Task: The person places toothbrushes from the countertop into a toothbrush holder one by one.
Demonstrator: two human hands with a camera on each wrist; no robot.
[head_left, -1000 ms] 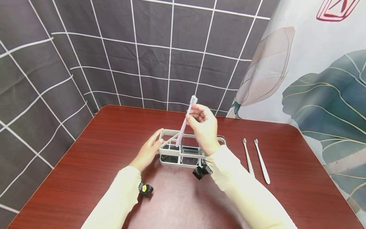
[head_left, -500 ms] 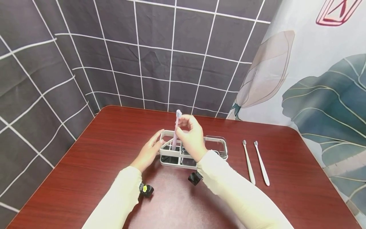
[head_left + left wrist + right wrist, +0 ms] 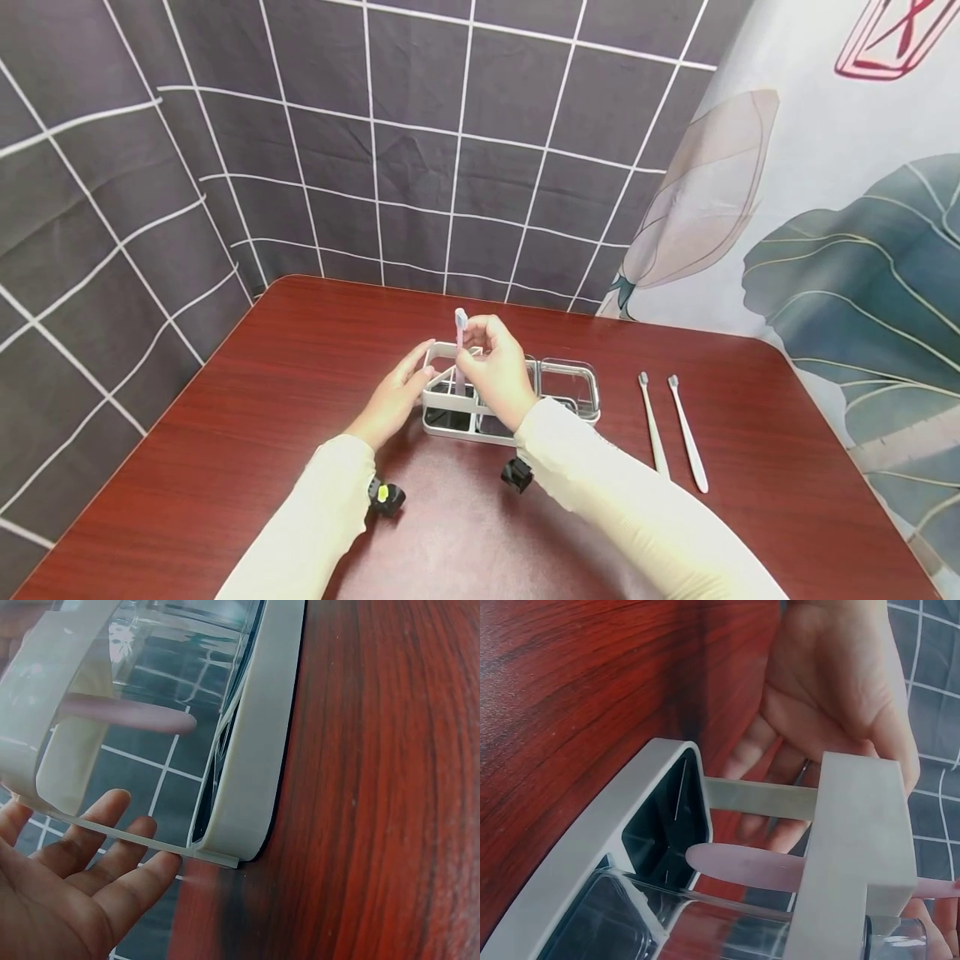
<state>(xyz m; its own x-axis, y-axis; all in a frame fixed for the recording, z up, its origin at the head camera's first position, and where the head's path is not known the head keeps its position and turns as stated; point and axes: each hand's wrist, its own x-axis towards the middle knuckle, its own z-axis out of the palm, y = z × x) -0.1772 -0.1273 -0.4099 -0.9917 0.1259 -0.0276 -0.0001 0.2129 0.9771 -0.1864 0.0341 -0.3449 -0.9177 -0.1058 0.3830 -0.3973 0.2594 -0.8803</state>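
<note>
right hand (image 3: 497, 377) grip: pinching pink toothbrush (image 3: 460, 350) upright in holder (image 3: 570, 392) | left hand (image 3: 393, 398): flat on holder's end

Lighting even and bright, soft sheen on the red bench (image 3: 300, 400); head view bowed at edges; wrist views dim, close and softly blurred, glare on clear plastic.

A holder (image 3: 510, 400) stands near the middle of the counter (image 3: 262, 400), with a toothbrush (image 3: 459, 350) upright in its left end. The left hand (image 3: 393, 398) lies against the holder's left side, the right hand (image 3: 498, 371) above it at the toothbrush. Two more toothbrushes (image 3: 671, 429) lie side by side on the counter, well apart to the holder's right.
</note>
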